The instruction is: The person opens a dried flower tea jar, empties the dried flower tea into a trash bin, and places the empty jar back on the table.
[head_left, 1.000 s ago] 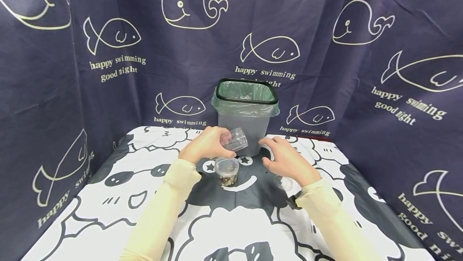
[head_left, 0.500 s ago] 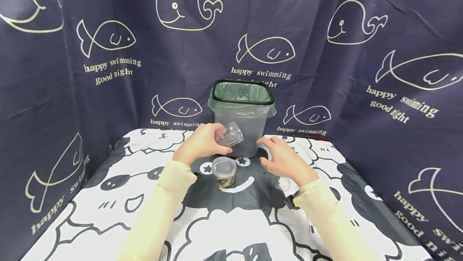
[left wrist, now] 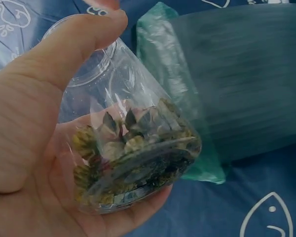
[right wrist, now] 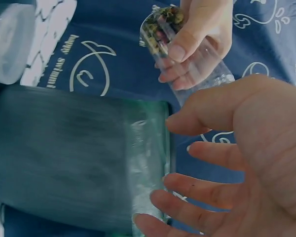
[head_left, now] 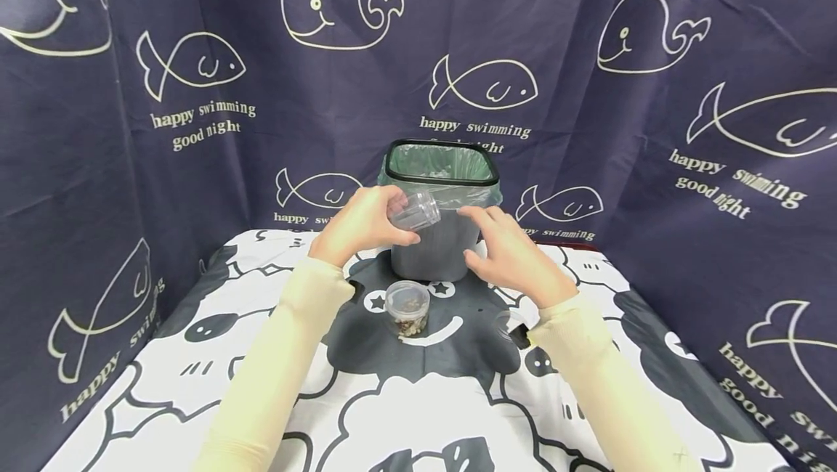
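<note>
My left hand (head_left: 366, 221) grips a clear plastic jar (head_left: 418, 212) in front of the bin, tilted with its open end to the right. In the left wrist view, dried flower buds (left wrist: 133, 153) lie in the jar's closed end. My right hand (head_left: 513, 254) hovers at the bin's right front, fingers spread and loosely bent, holding nothing. Behind both hands stands the grey trash bin (head_left: 434, 254), with a green liner (head_left: 484, 196) folded over its black rim. A second clear tub (head_left: 407, 306) with brownish dried bits sits upright on the cloth below the jar.
A clear round lid-like piece (head_left: 506, 325) lies by my right wrist, partly hidden by the sleeve. The table wears a black-and-white cartoon sheep cloth (head_left: 425, 414). Dark blue fish-print curtains (head_left: 261, 94) rise behind and on both sides.
Both hands have risen toward the bin's rim, the left carrying the jar up with it. The tub on the cloth has stayed in place.
</note>
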Demonstrator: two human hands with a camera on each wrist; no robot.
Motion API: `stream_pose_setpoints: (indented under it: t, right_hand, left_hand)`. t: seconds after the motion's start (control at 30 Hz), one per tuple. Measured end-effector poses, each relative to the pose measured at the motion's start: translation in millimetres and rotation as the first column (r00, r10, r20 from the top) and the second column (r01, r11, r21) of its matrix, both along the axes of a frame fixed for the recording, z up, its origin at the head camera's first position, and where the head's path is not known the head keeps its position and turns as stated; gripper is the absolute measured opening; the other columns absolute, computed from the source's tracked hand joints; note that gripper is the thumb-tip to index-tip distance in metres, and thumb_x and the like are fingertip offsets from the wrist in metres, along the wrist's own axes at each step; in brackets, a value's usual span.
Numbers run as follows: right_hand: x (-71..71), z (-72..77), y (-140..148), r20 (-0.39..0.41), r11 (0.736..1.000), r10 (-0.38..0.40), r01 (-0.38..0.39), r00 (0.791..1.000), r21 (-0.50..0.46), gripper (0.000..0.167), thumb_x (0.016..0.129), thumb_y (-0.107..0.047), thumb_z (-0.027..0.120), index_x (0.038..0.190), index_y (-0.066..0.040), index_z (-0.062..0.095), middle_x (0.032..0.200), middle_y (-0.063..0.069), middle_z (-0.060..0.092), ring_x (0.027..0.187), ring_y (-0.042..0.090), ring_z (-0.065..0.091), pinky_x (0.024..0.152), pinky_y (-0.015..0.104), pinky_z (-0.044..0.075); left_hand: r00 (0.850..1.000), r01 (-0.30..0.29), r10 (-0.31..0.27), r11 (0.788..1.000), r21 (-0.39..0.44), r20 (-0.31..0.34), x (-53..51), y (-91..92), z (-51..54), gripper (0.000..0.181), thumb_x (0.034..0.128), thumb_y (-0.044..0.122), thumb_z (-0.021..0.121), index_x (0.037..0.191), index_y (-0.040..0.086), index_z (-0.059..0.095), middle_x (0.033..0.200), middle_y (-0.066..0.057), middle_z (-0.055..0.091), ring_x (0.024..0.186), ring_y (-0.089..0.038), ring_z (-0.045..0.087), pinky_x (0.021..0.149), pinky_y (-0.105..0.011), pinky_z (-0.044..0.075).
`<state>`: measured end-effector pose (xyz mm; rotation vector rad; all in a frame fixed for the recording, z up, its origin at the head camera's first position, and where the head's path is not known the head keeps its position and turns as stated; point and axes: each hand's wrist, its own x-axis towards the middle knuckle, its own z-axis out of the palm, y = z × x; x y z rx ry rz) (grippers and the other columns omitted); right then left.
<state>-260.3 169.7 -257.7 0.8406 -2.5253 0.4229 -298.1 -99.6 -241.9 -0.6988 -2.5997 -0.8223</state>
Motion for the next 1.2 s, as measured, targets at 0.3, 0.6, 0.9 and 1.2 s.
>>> stream_pose_setpoints:
  t: [0.3,0.6,0.9,1.2]
  right_hand:
    - [-5.5,38.7,-13.6,-0.094,0.999,-0.005,0.0,0.996,-0.052,0.079,0.085,-0.017,0.073,0.156,-0.009,0.038,0.141,0.023,0.051,0.124,0.044,0.051,0.108,0.056,0.04]
    - [-20.7,66.8,-27.4,-0.32,1.0,0.022,-0.017,0.947,0.019,0.077,0.08,-0.015,0.076,0.15,-0.005,0.045,0.147,0.019,0.049,0.131,0.043,0.045,0.101,0.059,0.046]
    - [-28.3,92.0,-40.3,-0.384,0.993,0.075,-0.032,0.92,0.117,0.084,0.073,-0.004,0.078,0.15,-0.007,0.046,0.15,0.015,0.049,0.144,0.035,0.04,0.095,0.063,0.048]
    - [-41.8,103.5,-48.8,-0.418,0.974,0.123,-0.029,0.9,0.223,0.081,0.074,-0.003,0.08,0.148,-0.003,0.048,0.151,0.013,0.051,0.148,0.033,0.039,0.107,0.058,0.042]
  left_hand:
    - [0.999,-0.05,0.05,0.999,-0.014,-0.013,-8.5,2.0,30.0,0.06,0.068,0.038,0.093,0.115,0.011,0.07,0.11,-0.003,0.072,0.101,-0.018,0.068,0.091,-0.038,0.054]
    - [0.992,-0.106,0.104,0.994,-0.026,-0.069,-20.0,10.3,53.9,0.048,0.0639,0.039,0.094,0.098,0.016,0.069,0.091,0.002,0.069,0.081,-0.019,0.064,0.074,-0.037,0.053]
    - [0.991,-0.087,0.078,0.993,-0.078,-0.11,-29.8,23.1,76.4,0.049,0.0627,0.037,0.095,0.095,0.011,0.07,0.087,-0.001,0.069,0.077,-0.022,0.063,0.072,-0.036,0.052]
    - [0.992,-0.088,0.08,0.993,-0.081,-0.098,-38.0,25.6,84.2,0.055,0.0591,0.045,0.098,0.092,0.012,0.069,0.087,0.0,0.068,0.079,-0.021,0.062,0.073,-0.035,0.052]
